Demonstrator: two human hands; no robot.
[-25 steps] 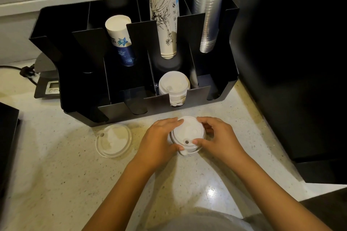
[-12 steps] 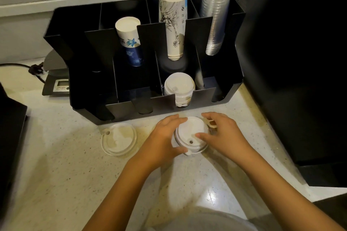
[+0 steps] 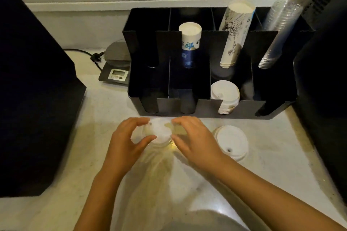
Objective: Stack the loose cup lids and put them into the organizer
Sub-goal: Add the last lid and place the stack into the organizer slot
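Note:
A translucent flat lid (image 3: 160,133) lies on the counter just in front of the black organizer (image 3: 206,108). My left hand (image 3: 127,140) and my right hand (image 3: 193,137) cup it from both sides, thumbs and fingertips on its rim. To the right of my right hand, a short stack of white domed lids (image 3: 231,141) rests on the counter, untouched. Inside the organizer's front row, a taller stack of white lids (image 3: 225,95) stands in the third slot from the left.
The organizer's back row holds paper cup stacks (image 3: 189,41) (image 3: 236,32) and clear plastic cups (image 3: 277,32). A small digital scale (image 3: 116,75) sits at its left. Large dark appliances flank the counter at left (image 3: 33,90) and right (image 3: 324,80).
Both hands let go of the white lid stack and moved left onto the translucent lid. The view swung left, so the organizer now sits further right.

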